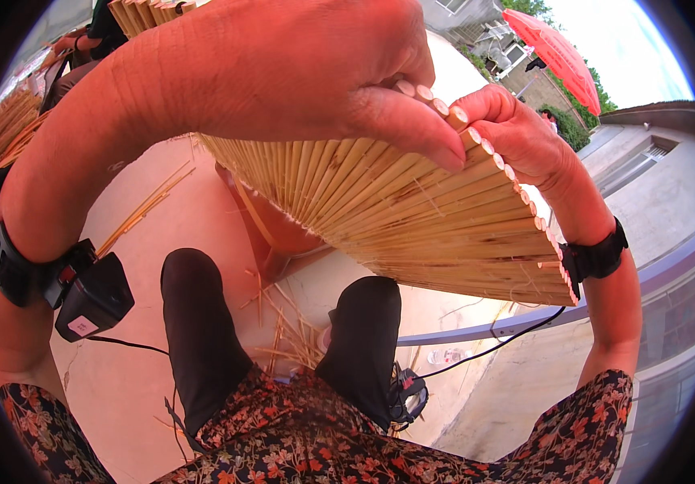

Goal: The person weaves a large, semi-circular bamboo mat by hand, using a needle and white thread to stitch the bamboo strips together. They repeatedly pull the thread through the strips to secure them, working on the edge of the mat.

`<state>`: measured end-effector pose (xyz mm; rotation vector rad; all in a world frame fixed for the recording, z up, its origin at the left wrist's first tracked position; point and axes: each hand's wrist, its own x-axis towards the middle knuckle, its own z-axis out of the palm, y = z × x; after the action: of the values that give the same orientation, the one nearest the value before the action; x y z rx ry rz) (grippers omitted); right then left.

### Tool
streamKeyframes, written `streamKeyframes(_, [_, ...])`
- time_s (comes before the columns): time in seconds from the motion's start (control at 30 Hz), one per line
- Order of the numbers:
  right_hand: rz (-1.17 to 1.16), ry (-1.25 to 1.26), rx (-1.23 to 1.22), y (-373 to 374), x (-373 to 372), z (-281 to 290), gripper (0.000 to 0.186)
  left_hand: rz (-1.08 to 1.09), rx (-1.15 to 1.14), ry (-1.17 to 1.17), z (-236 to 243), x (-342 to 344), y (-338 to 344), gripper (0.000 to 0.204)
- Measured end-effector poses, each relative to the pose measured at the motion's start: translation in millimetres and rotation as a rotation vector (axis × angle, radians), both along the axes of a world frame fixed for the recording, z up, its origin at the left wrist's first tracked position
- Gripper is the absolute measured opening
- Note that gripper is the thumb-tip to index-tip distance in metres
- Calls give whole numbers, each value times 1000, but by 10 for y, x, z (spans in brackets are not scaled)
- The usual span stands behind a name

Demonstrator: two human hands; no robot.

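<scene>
A mat of pale yellow stalks [412, 202], laid side by side, hangs tilted above my knees, its round cut ends along the right edge. My left hand [339, 73] reaches across its upper edge, thumb pressed over the stalks near the cut ends. Its other fingers are mostly hidden behind the hand. Close beside it, my right hand [517, 133] pinches the stalk ends at the right edge between thumb and bent forefinger. Whether a thread or needle is in either hand, I cannot tell.
Loose stalks lie on the pale ground [121, 323], with scraps [291, 331] between my feet. A bundle of stalks [0, 145] stands at far left, near another person [93, 40]. Under the mat is a reddish low piece [271, 234]. A black cable [517, 335] runs at lower right.
</scene>
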<state>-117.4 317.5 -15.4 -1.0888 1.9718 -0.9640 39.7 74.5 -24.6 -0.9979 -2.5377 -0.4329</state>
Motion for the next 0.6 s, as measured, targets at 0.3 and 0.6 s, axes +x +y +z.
streamKeyframes(0.3, [160,18,36,-263,397,205,25,-185,58,39,-30,47,-271,45])
streamKeyframes(0.6, [327,142,45,-270,510,303,27,-153,-29,128,-45,113,-259,52])
